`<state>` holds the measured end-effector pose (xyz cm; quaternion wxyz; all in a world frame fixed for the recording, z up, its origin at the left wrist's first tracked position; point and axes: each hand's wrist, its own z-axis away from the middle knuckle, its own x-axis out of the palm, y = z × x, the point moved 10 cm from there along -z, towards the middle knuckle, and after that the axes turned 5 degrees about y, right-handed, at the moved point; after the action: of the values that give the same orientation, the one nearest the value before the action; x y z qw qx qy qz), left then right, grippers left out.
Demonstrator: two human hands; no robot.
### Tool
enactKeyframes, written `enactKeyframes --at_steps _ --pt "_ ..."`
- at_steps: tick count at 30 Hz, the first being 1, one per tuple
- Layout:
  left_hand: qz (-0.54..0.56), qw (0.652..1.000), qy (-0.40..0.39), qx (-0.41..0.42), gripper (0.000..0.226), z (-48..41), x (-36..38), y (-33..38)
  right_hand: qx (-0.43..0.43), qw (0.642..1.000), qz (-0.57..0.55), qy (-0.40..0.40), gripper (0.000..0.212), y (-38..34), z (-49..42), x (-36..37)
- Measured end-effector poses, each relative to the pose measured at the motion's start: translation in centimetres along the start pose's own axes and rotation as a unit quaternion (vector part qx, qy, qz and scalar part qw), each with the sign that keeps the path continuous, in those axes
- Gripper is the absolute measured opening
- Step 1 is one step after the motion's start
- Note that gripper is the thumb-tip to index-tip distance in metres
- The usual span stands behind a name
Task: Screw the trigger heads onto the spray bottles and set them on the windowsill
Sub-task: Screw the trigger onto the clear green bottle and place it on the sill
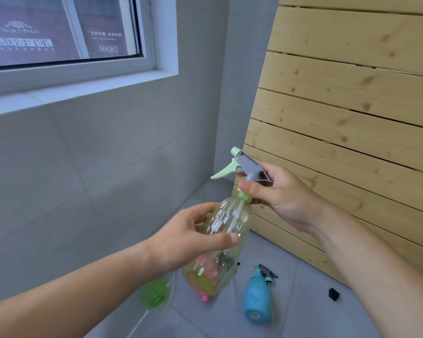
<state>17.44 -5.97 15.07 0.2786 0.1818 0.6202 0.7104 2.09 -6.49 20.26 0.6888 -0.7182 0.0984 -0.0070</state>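
Observation:
A clear yellowish spray bottle [226, 230] is held tilted in the air at the centre of the head view. My left hand [188, 237] wraps around its body. My right hand [281, 196] grips the grey and light-green trigger head [244, 165] at the bottle's neck, with fingers on the green collar. On the floor below lie a blue spray bottle [257, 296] with its head on, a green bottle [155, 292] partly hidden by my left arm, and a pink bottle [204, 297] seen through and under the clear one. The white windowsill [78, 90] runs along the upper left.
A slatted wooden panel [352, 113] leans against the wall on the right. A small black piece [333, 294] lies on the grey tiled floor near it. Grey tiled wall fills the space below the windowsill.

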Motion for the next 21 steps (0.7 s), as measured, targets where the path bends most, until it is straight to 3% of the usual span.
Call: enactKeyframes --at_steps 3,7,11,21 --pt "0.003 1.0 -0.004 0.002 0.04 -0.2 0.0 -0.2 0.004 0.999 0.027 0.036 0.027 0.4 -0.3 -0.2" --pt "-0.007 1.0 -0.004 0.014 0.044 -0.5 -0.3 -0.1 0.032 0.997 -0.069 -0.018 0.037 0.3 -0.3 0.2" --pt "-0.036 0.999 0.014 0.008 0.046 -0.6 -0.7 -0.6 0.027 0.997 -0.033 -0.061 0.031 0.0 -0.2 0.3" --pt "-0.047 0.999 0.018 0.011 0.044 -0.9 -0.8 -0.7 0.004 0.999 0.015 -0.038 0.025 0.0 -0.2 0.4"
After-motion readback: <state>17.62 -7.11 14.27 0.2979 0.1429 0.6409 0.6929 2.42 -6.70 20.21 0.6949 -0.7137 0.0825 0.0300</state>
